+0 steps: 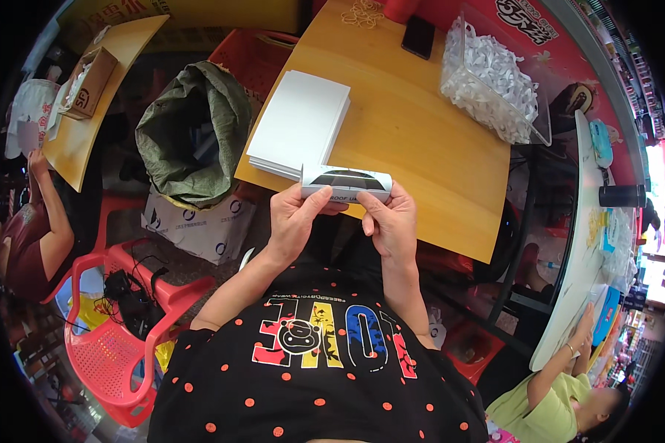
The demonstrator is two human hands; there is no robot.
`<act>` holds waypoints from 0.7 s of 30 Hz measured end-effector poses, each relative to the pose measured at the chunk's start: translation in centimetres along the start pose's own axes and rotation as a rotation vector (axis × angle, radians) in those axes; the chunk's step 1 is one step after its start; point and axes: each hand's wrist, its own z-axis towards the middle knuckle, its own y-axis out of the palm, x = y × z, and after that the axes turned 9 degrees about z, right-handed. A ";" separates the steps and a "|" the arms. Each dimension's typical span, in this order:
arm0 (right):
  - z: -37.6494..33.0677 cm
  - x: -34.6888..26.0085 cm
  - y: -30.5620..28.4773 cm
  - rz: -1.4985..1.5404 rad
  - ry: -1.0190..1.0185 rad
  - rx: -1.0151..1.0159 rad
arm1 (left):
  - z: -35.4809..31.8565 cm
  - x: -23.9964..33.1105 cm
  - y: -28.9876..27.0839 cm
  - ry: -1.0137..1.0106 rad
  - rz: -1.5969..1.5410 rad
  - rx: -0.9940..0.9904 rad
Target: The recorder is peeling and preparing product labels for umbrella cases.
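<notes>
Between my two hands a printed sheet [347, 193] is bent into a curved roll, white with a dark picture on its outer face. My left hand [294, 221] grips its left end, thumb on the front. The right hand [394, 221] pinches the other end, with its thumb and fingers closed on it. Just beyond lies a thick stack of white sheets [299, 118] at the left edge of the wooden table [399, 125]. The sheet partly covers the stack's near corner.
A clear bin [543, 133] of white strips [488, 81], a black phone [418, 37] and rubber bands [362, 13] are on the table. Left stand a green sack [155, 129] and a red chair [103, 362]. Other people sit at side tables, left and right.
</notes>
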 end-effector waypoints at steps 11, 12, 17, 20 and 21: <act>0.0 0.4 0.0 -0.094 -0.105 0.044 | 0.9 -0.4 1.6 -0.078 0.188 0.141; 0.0 0.3 -0.3 -0.093 -0.107 0.045 | 0.9 -0.4 1.5 -0.086 0.146 0.116; 0.0 -0.5 -1.4 0.025 -0.012 0.032 | 1.1 -1.5 -0.6 -0.143 -0.094 -0.043; -0.2 -1.2 -2.9 -0.008 0.102 -0.028 | 0.8 -1.0 -2.8 -0.260 -0.135 -0.154; -0.3 -1.6 -3.3 -0.039 0.139 -0.059 | 0.7 -0.8 -3.3 -0.300 -0.155 -0.188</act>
